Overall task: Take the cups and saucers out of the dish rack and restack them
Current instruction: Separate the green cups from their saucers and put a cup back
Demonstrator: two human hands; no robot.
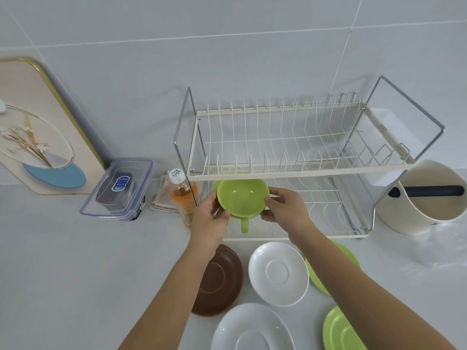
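Both hands, left point(211, 218) and right point(285, 207), grip a lime-green ceramic cup point(242, 198) at the white wire dish rack's point(290, 173) lower front edge.

Pale grey glossy wall tiles point(227, 46), large format, thin white grout lines; soft even light, faint reflections. Below, a white matte countertop point(63, 261). Landmark: gold-rimmed beige decorative board with flower motif point(38, 137), leaning on the wall. Right of it, a clear plastic lidded container point(118, 190); further right, folded beige cloth point(160, 198), then orange-drink bottle with white cap point(180, 195). Far right, cream round bin with dark bar point(427, 198).
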